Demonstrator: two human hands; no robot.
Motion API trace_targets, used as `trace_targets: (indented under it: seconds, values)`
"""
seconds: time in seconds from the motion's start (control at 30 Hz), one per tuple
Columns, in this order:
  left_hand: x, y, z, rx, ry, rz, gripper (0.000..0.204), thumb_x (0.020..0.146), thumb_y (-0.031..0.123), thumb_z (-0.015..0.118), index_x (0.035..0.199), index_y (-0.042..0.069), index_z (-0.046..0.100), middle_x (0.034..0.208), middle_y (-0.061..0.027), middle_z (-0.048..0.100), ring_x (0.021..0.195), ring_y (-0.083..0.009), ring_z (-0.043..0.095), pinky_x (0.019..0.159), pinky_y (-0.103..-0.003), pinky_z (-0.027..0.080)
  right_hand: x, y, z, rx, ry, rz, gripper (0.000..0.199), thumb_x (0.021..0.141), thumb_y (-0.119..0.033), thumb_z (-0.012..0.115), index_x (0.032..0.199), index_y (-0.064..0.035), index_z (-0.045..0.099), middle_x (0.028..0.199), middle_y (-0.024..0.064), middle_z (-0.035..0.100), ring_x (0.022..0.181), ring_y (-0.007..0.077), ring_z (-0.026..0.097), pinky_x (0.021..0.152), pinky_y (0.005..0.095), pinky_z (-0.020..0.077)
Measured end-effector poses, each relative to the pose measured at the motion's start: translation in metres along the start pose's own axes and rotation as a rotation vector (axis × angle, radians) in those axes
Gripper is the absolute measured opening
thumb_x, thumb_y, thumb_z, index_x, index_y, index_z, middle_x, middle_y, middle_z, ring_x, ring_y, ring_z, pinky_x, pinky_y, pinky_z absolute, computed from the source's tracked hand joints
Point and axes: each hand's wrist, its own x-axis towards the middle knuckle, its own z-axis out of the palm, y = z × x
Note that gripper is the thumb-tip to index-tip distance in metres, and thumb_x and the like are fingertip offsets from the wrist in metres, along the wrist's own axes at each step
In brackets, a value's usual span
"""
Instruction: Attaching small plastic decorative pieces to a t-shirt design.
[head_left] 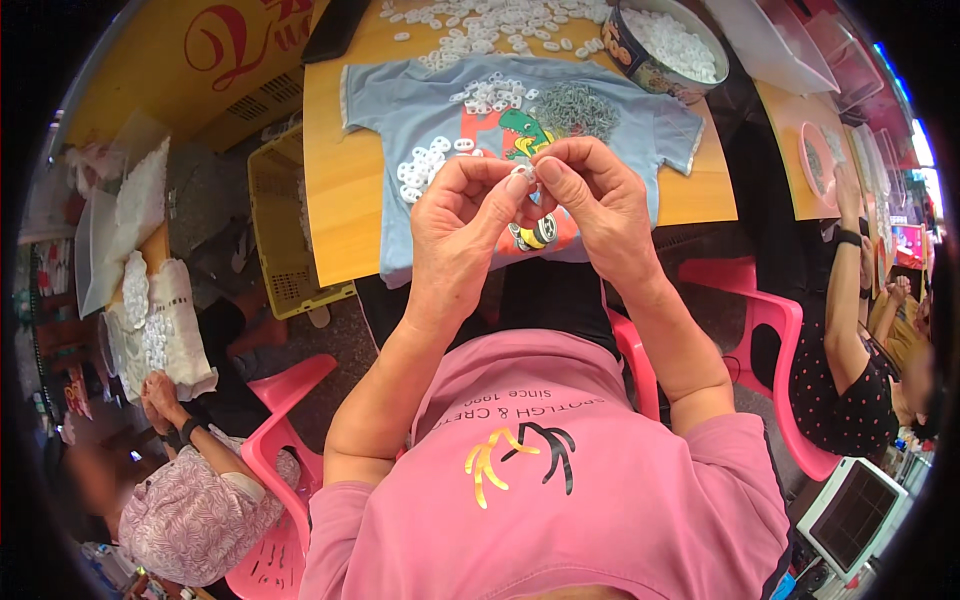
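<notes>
My two hands meet above a grey-blue T-shirt spread over the table. Between the fingertips they hold a small white plastic piece, partly covered by the fingers. My left hand pinches it from the left, thumb against forefinger. From the other side my right hand closes on it with thumb and fingers. On the cloth near my left hand lies a pile of white oval pieces with holes. Beyond it is a smaller heap of white pieces. A heap of small grey parts lies beyond my right hand.
Loose white pieces cover the table's far side, beside a round tin full of them. A yellow crate stands left of the table. Co-workers' hands work at the left; another person's arm reaches over a right-hand table.
</notes>
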Motion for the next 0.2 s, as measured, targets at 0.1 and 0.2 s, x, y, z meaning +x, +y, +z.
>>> trace_targets:
  seconds: [0.1,0.2]
  values:
    - [0.0001,-0.0012,-0.0003,-0.002,0.008,0.025,0.014,0.093,0.010,0.065,0.099,-0.001,0.058,0.086,-0.0066,0.066,0.075,-0.0101,0.064,0.070,-0.023,0.052,-0.0008,-0.0005,0.0025,-0.006,0.007,-0.012,0.016,0.097,-0.012,0.060,0.105,0.0013,0.061,0.088,0.0019,0.063,0.075,0.0072,0.057,0.068,0.0219,0.0479]
    - [0.0001,-0.0001,0.0001,0.004,0.014,0.030,0.014,0.094,0.010,0.065,0.100,-0.001,0.058,0.086,-0.0070,0.066,0.075,-0.0099,0.064,0.070,-0.023,0.052,-0.0010,0.0035,0.0054,-0.012,0.030,-0.054,0.016,0.097,-0.012,0.061,0.106,0.0010,0.061,0.089,0.0016,0.063,0.075,0.0076,0.057,0.069,0.0220,0.0480]
